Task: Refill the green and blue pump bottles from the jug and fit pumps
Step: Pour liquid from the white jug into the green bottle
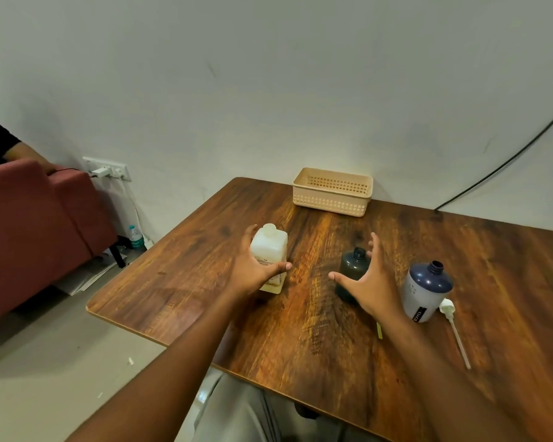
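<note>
Spillage is risked if the capped jug (268, 256), gripped by the left hand (253, 266), is tipped hastily; the green bottle (351, 272), uncapped mid-table, is neared by the spread, empty right hand (369, 282).

A beige basket (332, 199) sits on the wooden table (300, 330) near a red sofa (35, 224).

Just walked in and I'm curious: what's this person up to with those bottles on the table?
A person at a wooden table is about to refill pump bottles. The left hand wraps around a capped white jug. The right hand is spread open around the dark green bottle, not clearly gripping it. The blue bottle stands open to the right, a white pump lying beside it. A beige basket sits by the wall.
</note>
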